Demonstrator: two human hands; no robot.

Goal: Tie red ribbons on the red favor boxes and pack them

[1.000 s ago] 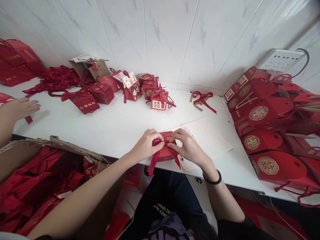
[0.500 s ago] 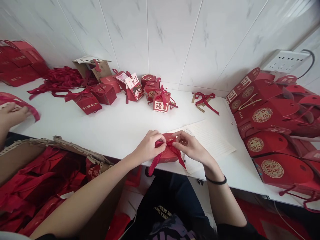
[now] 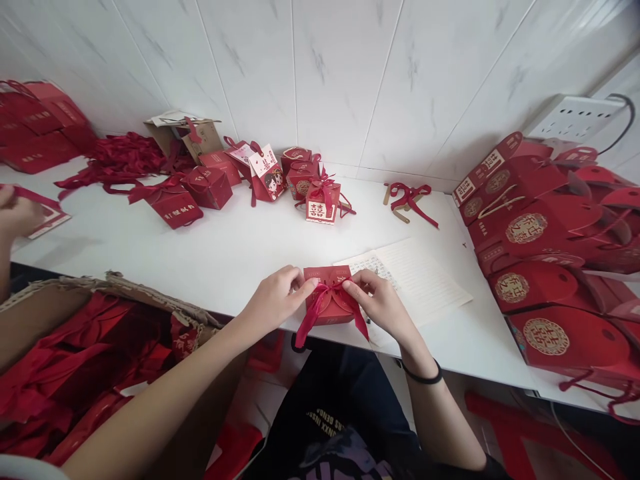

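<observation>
A small red gift box [image 3: 334, 308] stands on the white table in front of me. A dark red ribbon [image 3: 313, 315] is tied in a bow on its top, with two tails hanging over the front. My left hand [image 3: 281, 293] pinches the bow's left loop between thumb and fingers. On the other side my right hand [image 3: 375, 297] grips the right loop. Under the right forearm and beside the box lie written paper sheets [image 3: 425, 277].
Stacked red boxes [image 3: 545, 267] fill the right end below a power strip [image 3: 570, 120]. Finished-looking boxes [image 3: 323, 200] and a ribbon heap [image 3: 127, 157] line the wall. A torn carton [image 3: 150, 293] is at lower left. Another person's hand [image 3: 20, 213] holds a red item at far left.
My hands have drawn apart sideways, and the bow looks pulled tighter, showing more of the box top. The other person's hand at far left has shifted slightly with its red item.
</observation>
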